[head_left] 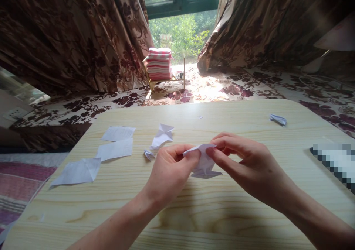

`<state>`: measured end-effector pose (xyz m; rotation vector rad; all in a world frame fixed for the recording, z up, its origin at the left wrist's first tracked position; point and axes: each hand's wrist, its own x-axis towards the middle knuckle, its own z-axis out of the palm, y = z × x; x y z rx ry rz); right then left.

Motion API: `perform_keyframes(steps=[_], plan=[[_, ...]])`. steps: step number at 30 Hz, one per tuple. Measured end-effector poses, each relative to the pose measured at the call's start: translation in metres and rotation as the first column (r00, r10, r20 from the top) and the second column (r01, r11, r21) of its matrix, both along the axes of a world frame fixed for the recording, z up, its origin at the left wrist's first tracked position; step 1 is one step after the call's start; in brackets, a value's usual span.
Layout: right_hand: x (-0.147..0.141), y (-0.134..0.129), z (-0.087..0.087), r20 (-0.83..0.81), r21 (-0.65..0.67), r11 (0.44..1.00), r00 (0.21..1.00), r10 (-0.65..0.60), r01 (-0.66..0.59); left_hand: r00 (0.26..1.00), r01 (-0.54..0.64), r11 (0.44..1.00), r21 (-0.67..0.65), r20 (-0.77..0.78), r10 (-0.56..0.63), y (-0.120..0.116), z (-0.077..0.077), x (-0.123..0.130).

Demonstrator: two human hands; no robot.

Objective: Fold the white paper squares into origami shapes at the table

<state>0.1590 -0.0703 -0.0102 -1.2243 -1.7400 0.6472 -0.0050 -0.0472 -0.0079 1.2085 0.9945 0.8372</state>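
Observation:
A partly folded piece of white paper [204, 164] is held above the middle of the table, with creases and a pointed flap at its lower edge. My left hand [173, 167] pinches its left side, the thumb lying across the front. At the upper right corner, my right hand [241, 157] grips the paper between thumb and fingers. The fingers behind the sheet are partly hidden. Just left of my left hand lie a creased paper strip [163, 134] and a small folded paper bit [149, 154].
Several flat paper pieces [115, 149] lie on the left of the wooden table [177, 220]. A small folded paper [277, 119] sits at the far right, and a blurred-out flat object [335, 161] at the right edge. Behind, striped cloths [159, 64] are stacked on a small rack.

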Motion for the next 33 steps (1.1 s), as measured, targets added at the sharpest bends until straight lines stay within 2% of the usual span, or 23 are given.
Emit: perform_keyframes(steps=[6, 10, 16, 23, 27, 33], plan=[[0.0011, -0.0005, -0.0031, 0.072, -0.051, 0.999, 0.997, -0.013, 0.017, 0.999, 0.004, 0.999, 0.044, -0.047, -0.002, 0.0012, -0.0006, -0.0005], [0.0021, -0.0004, -0.0046, 0.087, -0.055, 0.998, 0.996, 0.017, -0.012, 0.998, -0.040, 0.999, 0.034, -0.039, 0.041, 0.0026, -0.0039, -0.0005], [-0.0001, -0.0005, -0.0016, 0.065, -0.027, 0.998, 0.996, 0.059, -0.058, 0.995, -0.083, 0.996, 0.013, 0.057, 0.082, 0.0023, -0.0084, 0.0010], [0.0006, 0.0000, -0.0051, 0.077, -0.062, 0.998, 0.997, 0.004, 0.000, 0.999, -0.029, 1.000, 0.000, 0.016, 0.029, 0.0013, -0.0069, 0.0023], [-0.0011, 0.0006, -0.0062, 0.047, 0.038, 0.999, 0.998, -0.036, 0.035, 0.999, -0.030, 0.999, -0.019, 0.026, 0.031, 0.0015, -0.0064, 0.0027], [-0.0015, -0.0001, -0.0044, 0.164, 0.262, 0.965, 0.986, -0.022, -0.022, 0.999, -0.030, 1.000, -0.005, -0.010, 0.030, 0.0002, -0.0046, 0.0018]])
